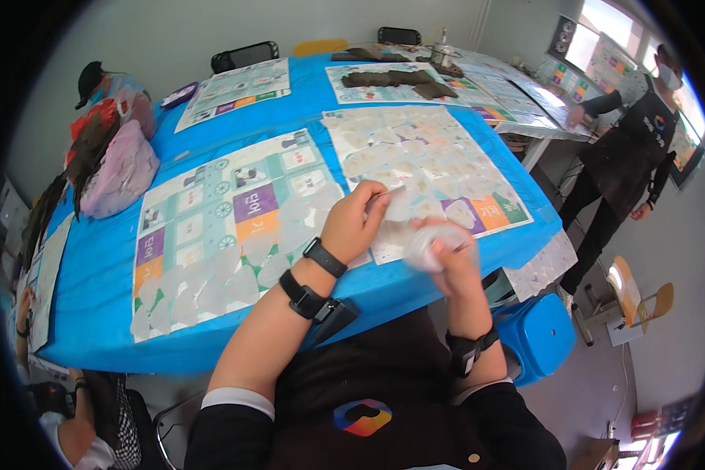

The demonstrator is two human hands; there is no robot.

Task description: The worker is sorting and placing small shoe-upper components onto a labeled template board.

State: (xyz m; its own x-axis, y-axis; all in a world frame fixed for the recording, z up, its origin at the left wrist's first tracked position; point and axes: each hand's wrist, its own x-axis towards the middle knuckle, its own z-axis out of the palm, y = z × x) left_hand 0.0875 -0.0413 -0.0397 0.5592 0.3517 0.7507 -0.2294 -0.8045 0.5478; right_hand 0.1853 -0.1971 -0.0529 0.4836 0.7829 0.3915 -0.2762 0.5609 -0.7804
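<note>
My left hand [354, 223] is closed, thumb against fingers, pinching a thin translucent piece [397, 204] over the printed sheets. Close to its right, my right hand [456, 270] grips a round whitish thing [431, 247]; motion smears it, so its kind is unclear. Below my hands, a printed sheet [517, 217] carries rows of thin, pale, rounded pieces, some with brownish specks. Another printed sheet [188, 182] lies to the left, with translucent round pieces [184, 301] overlapping along its near part.
A blue cloth covers the table [235, 345]. Pink plastic bags [121, 176] stand at left; dark brown strips [392, 79] lie on a far sheet. A blue stool [536, 337] is at my right. A person in an apron [634, 141] stands at right; others sit at left.
</note>
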